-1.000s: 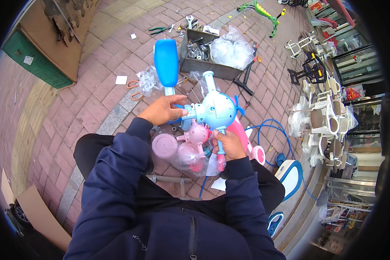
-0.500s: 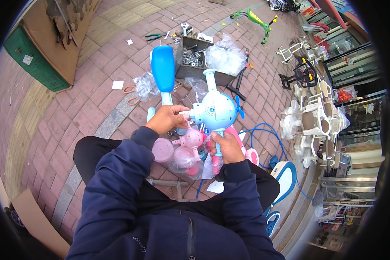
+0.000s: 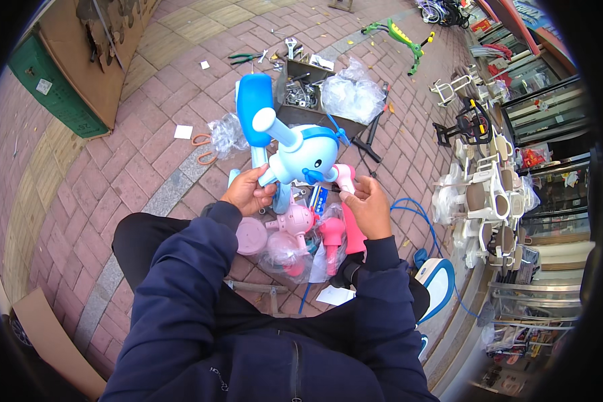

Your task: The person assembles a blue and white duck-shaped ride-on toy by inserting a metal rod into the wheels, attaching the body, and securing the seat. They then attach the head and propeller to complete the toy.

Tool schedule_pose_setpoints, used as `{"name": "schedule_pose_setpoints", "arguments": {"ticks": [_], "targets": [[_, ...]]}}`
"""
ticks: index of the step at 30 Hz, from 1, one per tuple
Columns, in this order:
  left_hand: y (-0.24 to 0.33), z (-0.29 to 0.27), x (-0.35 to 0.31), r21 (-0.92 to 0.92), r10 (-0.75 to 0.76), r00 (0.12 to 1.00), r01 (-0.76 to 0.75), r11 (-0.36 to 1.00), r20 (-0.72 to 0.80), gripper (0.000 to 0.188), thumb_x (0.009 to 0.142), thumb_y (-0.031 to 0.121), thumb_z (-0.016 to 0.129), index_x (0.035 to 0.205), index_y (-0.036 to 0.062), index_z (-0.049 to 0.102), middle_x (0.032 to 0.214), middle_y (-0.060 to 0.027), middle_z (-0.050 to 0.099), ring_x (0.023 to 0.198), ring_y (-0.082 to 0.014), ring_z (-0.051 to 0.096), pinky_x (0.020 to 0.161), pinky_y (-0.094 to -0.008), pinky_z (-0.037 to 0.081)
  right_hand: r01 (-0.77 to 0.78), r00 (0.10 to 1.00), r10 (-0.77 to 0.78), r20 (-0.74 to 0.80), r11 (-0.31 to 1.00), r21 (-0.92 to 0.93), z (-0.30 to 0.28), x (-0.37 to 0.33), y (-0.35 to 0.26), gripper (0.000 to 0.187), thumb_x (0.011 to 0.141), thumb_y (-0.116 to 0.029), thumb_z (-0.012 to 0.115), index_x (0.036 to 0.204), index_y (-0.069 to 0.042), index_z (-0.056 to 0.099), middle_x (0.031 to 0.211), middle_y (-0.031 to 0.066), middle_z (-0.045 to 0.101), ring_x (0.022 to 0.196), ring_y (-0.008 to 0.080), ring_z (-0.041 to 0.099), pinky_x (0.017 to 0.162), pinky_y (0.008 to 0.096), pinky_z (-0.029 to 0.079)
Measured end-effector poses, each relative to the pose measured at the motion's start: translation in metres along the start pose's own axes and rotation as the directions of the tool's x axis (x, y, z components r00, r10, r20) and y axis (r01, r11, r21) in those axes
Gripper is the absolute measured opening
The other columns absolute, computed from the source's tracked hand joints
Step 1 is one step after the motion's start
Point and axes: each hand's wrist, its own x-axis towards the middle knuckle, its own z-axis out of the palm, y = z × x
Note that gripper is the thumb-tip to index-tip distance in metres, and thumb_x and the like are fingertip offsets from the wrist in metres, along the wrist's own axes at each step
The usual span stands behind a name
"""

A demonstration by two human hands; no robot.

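Note:
My left hand (image 3: 249, 190) grips the stub of a light blue toy head (image 3: 308, 155), which has a duck-like face with an eye and a blue beak. A handle with a round end sticks up from the head, and a small blue propeller (image 3: 340, 131) sits at its far side. My right hand (image 3: 370, 208) is closed at the pale pink end of a plastic part (image 3: 345, 177), right against the head's other handle. Behind the head rises a blue seat-like piece (image 3: 253, 100). Below lie a pink toy head (image 3: 295, 220) and a bagged pink piece (image 3: 331, 234).
An open toolbox (image 3: 301, 92) with metal hardware stands ahead, clear plastic bags (image 3: 352, 90) on it. Orange-handled scissors (image 3: 205, 149) and pliers (image 3: 245, 57) lie on the brick paving. A cardboard box (image 3: 80, 60) is at left, stacked white child seats (image 3: 486, 194) at right.
The blue toy head has turned so its face and beak show. My right hand has left its lower handle and moved up and right to the pink part, which has shifted up.

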Motion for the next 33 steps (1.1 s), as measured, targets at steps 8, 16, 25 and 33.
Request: {"name": "schedule_pose_setpoints", "arguments": {"ticks": [8, 16, 25, 33], "targets": [[0.006, 0.004, -0.006, -0.07, -0.181, 0.981, 0.186, 0.98, 0.066, 0.036, 0.104, 0.044, 0.057, 0.112, 0.0089, 0.058, 0.074, -0.0042, 0.059, 0.051, -0.0029, 0.042, 0.049, -0.0211, 0.037, 0.336, 0.846, -0.357, 0.396, 0.934, 0.123, 0.016, 0.045, -0.018, 0.109, 0.063, -0.038, 0.096, 0.149, 0.0, 0.041, 0.137, 0.0177, 0.061, 0.129, 0.0277, 0.058, 0.107, 0.0389, 0.046], [0.011, -0.027, 0.02, 0.877, 0.535, 0.72, 0.222, 0.426, -0.442, 0.032, 0.099, 0.022, 0.063, 0.122, 0.0007, 0.065, 0.099, -0.0074, 0.07, 0.078, -0.0157, 0.065, 0.067, -0.0313, 0.055, 0.19, 0.924, -0.186, 0.335, 0.982, 0.021, 0.052, 0.054, -0.006, 0.078, 0.066, -0.01, 0.092, 0.133, 0.001, 0.055, 0.12, 0.0161, 0.07, 0.111, 0.027, 0.067, 0.096, 0.0383, 0.052], [-0.025, -0.049, 0.014, 0.999, 0.609, 0.792, 0.051, -0.003, -0.039, 0.07, 0.075, 0.013, 0.08, 0.14, 0.0012, 0.057, 0.136, -0.0238, 0.06, 0.13, -0.0406, 0.053, 0.111, -0.0437, 0.043, 0.303, 0.917, -0.236, 0.321, 0.936, -0.177, 0.073, 0.06, -0.006, 0.086, 0.065, -0.014, 0.09, 0.14, -0.005, 0.048, 0.115, 0.0235, 0.07, 0.106, 0.0401, 0.07, 0.092, 0.0435, 0.055], [-0.027, -0.06, 0.019, 0.989, 0.53, 0.845, 0.132, -0.069, -0.076, 0.063, 0.072, 0.009, 0.084, 0.129, 0.0012, 0.06, 0.13, -0.0246, 0.06, 0.127, -0.0434, 0.051, 0.109, -0.0458, 0.042, 0.57, 0.781, -0.398, 0.48, 0.77, -0.288, 0.073, 0.072, -0.022, 0.08, 0.075, -0.016, 0.081, 0.145, -0.015, 0.044, 0.104, 0.0272, 0.071, 0.097, 0.048, 0.067, 0.082, 0.0516, 0.055]]}}
